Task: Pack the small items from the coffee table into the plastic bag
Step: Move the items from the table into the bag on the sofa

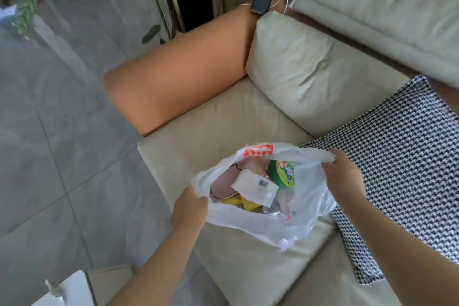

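Observation:
A white plastic bag (pixel 250 225) with a red logo rests on the beige sofa seat (pixel 198 136), its mouth held wide. My left hand (pixel 188 210) grips the bag's near-left rim. My right hand (pixel 344 177) pinches the far-right handle. Inside the bag lie a pink case (pixel 223 180), a white packet with a barcode (pixel 255 186), a green round package (pixel 283 172) and some yellow wrappers (pixel 246 202). Whatever lies deeper in the bag is hidden.
An orange armrest (pixel 178 82) flanks the seat on the left. A black-and-white patterned cushion (pixel 407 169) lies to the right, pale back cushions (pixel 310 72) behind. A dark device with cables (pixel 262 1) sits on the armrest's far end. A white table corner (pixel 72 290) shows bottom left.

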A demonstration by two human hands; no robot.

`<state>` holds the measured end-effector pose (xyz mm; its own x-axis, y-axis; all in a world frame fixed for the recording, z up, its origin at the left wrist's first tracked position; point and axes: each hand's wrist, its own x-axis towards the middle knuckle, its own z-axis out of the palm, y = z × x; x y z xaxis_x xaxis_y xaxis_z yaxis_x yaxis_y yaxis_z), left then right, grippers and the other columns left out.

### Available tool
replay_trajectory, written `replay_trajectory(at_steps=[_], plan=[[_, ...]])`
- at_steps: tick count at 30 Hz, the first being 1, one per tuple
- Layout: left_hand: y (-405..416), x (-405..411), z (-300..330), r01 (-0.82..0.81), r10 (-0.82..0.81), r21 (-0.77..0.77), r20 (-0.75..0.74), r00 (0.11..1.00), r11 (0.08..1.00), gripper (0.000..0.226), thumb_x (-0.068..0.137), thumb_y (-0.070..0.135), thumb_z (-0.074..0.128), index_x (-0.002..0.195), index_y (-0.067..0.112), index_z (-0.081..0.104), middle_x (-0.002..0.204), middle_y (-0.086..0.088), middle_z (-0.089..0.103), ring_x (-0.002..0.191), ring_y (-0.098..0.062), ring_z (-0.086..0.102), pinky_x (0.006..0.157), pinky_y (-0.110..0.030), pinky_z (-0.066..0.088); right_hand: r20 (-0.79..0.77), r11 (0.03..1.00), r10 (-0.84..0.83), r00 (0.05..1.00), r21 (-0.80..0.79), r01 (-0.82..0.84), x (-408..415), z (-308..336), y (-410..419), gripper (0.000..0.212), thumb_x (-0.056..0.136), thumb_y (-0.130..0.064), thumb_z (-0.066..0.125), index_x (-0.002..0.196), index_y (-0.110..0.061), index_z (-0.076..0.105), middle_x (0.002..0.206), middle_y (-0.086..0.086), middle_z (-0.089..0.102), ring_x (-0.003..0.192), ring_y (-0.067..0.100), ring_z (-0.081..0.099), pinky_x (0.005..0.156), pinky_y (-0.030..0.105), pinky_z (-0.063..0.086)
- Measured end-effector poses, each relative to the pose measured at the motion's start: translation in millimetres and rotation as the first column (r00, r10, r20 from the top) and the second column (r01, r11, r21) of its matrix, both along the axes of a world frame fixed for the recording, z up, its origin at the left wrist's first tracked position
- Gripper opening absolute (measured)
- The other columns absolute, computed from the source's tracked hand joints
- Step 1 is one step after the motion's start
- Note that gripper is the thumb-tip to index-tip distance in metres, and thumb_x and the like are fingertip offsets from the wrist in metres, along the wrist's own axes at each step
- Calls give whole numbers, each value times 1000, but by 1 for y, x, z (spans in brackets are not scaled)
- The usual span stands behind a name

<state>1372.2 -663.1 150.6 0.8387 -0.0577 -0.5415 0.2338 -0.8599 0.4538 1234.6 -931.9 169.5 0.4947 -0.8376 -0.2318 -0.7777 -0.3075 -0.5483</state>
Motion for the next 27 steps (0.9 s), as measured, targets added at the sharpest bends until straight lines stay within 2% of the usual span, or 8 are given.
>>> replay_trajectory(at_steps=[5, 9, 11, 13, 16, 18, 21, 27], plan=[[3, -30, -8, -44, 38, -68, -92, 995, 997, 40, 82, 14, 55, 121, 15, 45, 107, -10, 59, 90, -33, 63, 72, -46, 59, -106, 992, 123, 987, 55, -118, -16, -3, 15, 61, 94, -24, 55, 147, -19, 24, 135, 14, 52, 118, 32, 54, 92, 46, 49], [5, -45, -2, -62, 56, -99, -58, 997, 993, 64, 80, 11, 65, 135, 14, 33, 122, -11, 55, 107, -32, 57, 88, -41, 52, -213, 961, 264, 941, -28, -276, -28, 8, 25, 76, 90, -24, 60, 150, -19, 13, 146, 12, 35, 133, 31, 37, 106, 46, 39], [5, -54, 2, -66, 60, -167, -42, 997, 984, 77, 78, 19, 71, 141, 12, 28, 132, -9, 51, 117, -30, 52, 94, -39, 47, -256, 933, 315, 914, -92, -347, -32, 17, 31, 75, 90, -27, 60, 149, -18, 15, 152, 10, 26, 138, 30, 29, 111, 45, 33], [7, -68, 11, -79, 75, -211, -27, 997, 974, 79, 81, 29, 69, 145, 13, 25, 138, -9, 47, 124, -28, 48, 100, -39, 44, -299, 893, 379, 876, -130, -431, -35, 29, 41, 67, 92, -30, 57, 148, -18, 22, 153, 7, 27, 138, 28, 29, 112, 44, 32], [20, -99, 27, -124, 125, -211, -6, 992, 970, 74, 85, 41, 61, 146, 21, 24, 140, -4, 47, 126, -24, 48, 96, -35, 42, -315, 801, 527, 790, -128, -585, -43, 43, 65, 56, 94, -31, 50, 144, -19, 30, 143, 4, 43, 128, 25, 44, 103, 39, 37], [36, -125, 35, -94, 95, -134, 2, 995, 987, 66, 88, 45, 55, 145, 24, 28, 138, -2, 49, 124, -22, 51, 93, -33, 42, -306, 732, 629, 714, -76, -677, -51, 49, 89, 49, 95, -32, 46, 141, -20, 35, 136, 2, 50, 122, 24, 49, 100, 38, 38], [63, -160, 48, -8, 9, 6, -38, 999, 1000, 51, 91, 44, 46, 138, 25, 40, 130, -1, 56, 118, -22, 54, 94, -32, 44, -306, 627, 735, 606, -35, -778, -65, 50, 126, 42, 95, -33, 44, 135, -25, 41, 134, -4, 51, 123, 19, 48, 100, 35, 36], [139, -221, 69, -65, 67, 71, -23, 997, 995, 34, 94, 36, 43, 119, 20, 60, 123, -3, 63, 113, -21, 58, 92, -28, 46, -345, 323, 886, 308, -16, -946, -75, 47, 221, 41, 96, -36, 40, 135, -25, 42, 131, -4, 53, 122, 18, 49, 100, 34, 35]])
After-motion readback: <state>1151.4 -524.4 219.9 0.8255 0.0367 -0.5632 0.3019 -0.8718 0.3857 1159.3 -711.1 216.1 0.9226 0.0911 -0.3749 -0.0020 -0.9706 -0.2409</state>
